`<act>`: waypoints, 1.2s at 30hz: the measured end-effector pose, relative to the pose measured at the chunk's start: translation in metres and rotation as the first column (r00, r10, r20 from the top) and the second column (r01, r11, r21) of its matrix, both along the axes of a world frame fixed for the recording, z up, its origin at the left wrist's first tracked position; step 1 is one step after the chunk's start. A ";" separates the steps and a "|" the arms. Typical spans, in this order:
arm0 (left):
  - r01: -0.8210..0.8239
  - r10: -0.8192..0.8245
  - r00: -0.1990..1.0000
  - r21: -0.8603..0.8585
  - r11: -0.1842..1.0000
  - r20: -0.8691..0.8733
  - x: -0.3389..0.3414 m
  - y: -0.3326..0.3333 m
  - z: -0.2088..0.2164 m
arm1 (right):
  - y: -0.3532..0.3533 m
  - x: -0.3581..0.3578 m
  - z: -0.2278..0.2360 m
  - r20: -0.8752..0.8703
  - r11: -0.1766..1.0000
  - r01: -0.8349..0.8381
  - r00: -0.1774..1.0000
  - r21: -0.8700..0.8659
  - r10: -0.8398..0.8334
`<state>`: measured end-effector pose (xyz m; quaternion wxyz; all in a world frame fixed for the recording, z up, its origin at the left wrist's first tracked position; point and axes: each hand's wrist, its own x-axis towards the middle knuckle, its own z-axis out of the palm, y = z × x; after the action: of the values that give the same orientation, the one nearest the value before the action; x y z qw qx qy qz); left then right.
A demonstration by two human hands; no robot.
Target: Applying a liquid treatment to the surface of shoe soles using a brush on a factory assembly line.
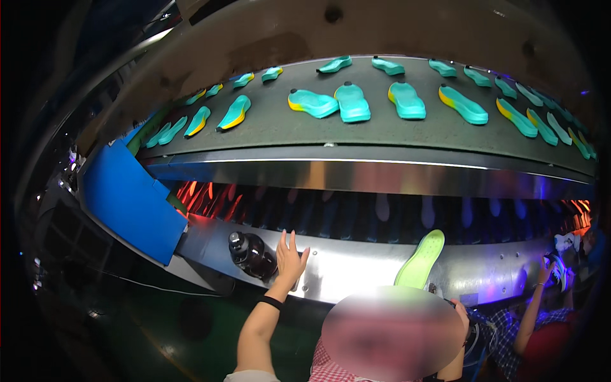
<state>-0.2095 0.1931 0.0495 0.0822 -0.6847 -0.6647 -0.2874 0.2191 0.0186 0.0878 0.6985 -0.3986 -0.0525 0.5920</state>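
Note:
My left hand [291, 260] is open, fingers spread, over the metal ledge [344, 270]. It is right beside a dark, rounded bottle [249, 256] with a black cap; whether the two touch is unclear. A yellow-green shoe sole [420, 260] lies tilted across the ledge, its narrower lower end partly covered by a blurred patch. My right hand [459, 312] shows only at the right edge of that patch, below and to the right of the sole. Its fingers are mostly hidden, so what it holds cannot be made out.
Turquoise soles with yellow edges [407, 102] stand in rows on the upper green belt [254, 137]. Beneath it runs a darker lower belt with soles in purple light and red glow at both ends. A blue panel [130, 200] stands left. At right a co-worker's hand holds a shoe [560, 274].

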 end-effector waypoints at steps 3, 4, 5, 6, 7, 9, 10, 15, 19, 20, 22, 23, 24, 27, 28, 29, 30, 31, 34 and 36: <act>0.175 -0.192 0.981 0.424 0.889 -0.001 0.042 0.026 0.118 | 0.002 -0.002 -0.001 -0.028 1.000 -0.018 0.999 -0.025 0.018; 0.213 -0.253 0.968 0.525 0.824 0.004 0.055 0.036 0.151 | 0.001 -0.002 0.000 -0.020 1.000 -0.015 1.000 -0.014 0.015; 0.242 -0.296 0.955 0.577 0.780 0.000 0.068 0.048 0.183 | 0.001 -0.003 0.001 -0.032 1.000 -0.011 0.999 -0.016 0.011; 0.244 -0.313 0.950 0.586 0.773 0.017 0.081 0.064 0.208 | 0.001 -0.003 0.002 -0.042 1.000 -0.005 0.999 -0.018 0.004; 0.268 -0.340 0.940 0.580 0.769 0.017 0.089 0.081 0.231 | 0.000 -0.002 0.002 -0.050 1.000 -0.003 0.999 -0.018 0.002; 0.281 -0.340 0.939 0.446 0.850 0.056 0.096 0.128 0.257 | -0.004 -0.003 0.005 -0.044 1.000 0.005 0.999 -0.011 -0.006; 0.313 -0.372 0.924 0.382 0.869 0.089 0.095 0.153 0.263 | -0.007 -0.001 0.004 -0.046 1.000 0.003 0.999 -0.016 -0.004; 0.137 -0.146 0.988 -0.133 0.982 -0.056 0.093 0.194 0.302 | -0.028 0.016 -0.012 0.004 0.998 0.054 0.999 -0.025 -0.054; -0.116 0.068 0.969 -0.194 0.974 -0.236 0.116 0.189 0.325 | -0.050 0.028 -0.023 0.014 0.988 0.146 0.989 -0.043 -0.146; -0.150 0.101 0.954 -0.160 0.976 -0.283 0.120 0.187 0.321 | -0.051 0.030 -0.024 0.013 0.989 0.134 0.991 -0.055 -0.133; -0.108 0.034 0.966 -0.282 0.953 -0.257 0.121 0.202 0.309 | -0.054 0.033 -0.026 -0.016 0.979 0.167 0.985 -0.114 -0.169; -0.048 -0.042 0.975 -0.390 0.920 -0.219 0.124 0.207 0.307 | -0.055 0.033 -0.024 -0.017 0.979 0.161 0.986 -0.123 -0.164; -0.054 -0.039 0.974 -0.396 0.917 -0.223 0.124 0.211 0.308 | -0.056 0.033 -0.020 -0.026 0.978 0.168 0.985 -0.123 -0.173; 0.214 -0.280 0.957 -0.454 0.865 -0.083 0.131 0.220 0.314 | -0.065 0.039 -0.022 -0.041 0.972 0.204 0.977 -0.118 -0.210; 0.211 -0.281 0.956 -0.459 0.863 -0.089 0.137 0.221 0.313 | -0.068 0.043 -0.024 -0.043 0.967 0.233 0.970 -0.106 -0.239; 0.261 -0.335 0.937 -0.443 0.858 -0.096 0.147 0.220 0.313 | -0.072 0.049 -0.028 -0.038 0.965 0.242 0.968 -0.101 -0.247; 0.311 -0.388 0.916 -0.428 0.849 -0.103 0.157 0.220 0.312 | -0.079 0.055 -0.034 -0.029 0.968 0.236 0.971 -0.079 -0.239; 0.336 -0.408 0.906 -0.399 0.853 -0.111 0.169 0.220 0.310 | -0.084 0.059 -0.039 -0.047 0.963 0.258 0.964 -0.076 -0.262; 0.438 -0.495 0.867 -0.374 0.818 -0.066 0.203 0.225 0.306 | -0.096 0.062 -0.037 -0.073 0.949 0.303 0.948 -0.084 -0.309; 0.515 -0.572 0.818 -0.369 0.774 -0.059 0.240 0.224 0.305 | -0.097 0.063 -0.033 -0.074 0.934 0.345 0.933 -0.091 -0.352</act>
<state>0.0300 0.4170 0.3548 -0.0669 -0.8730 -0.4674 -0.1223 0.2820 -0.0788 0.0549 0.7782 -0.4015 0.0731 0.4773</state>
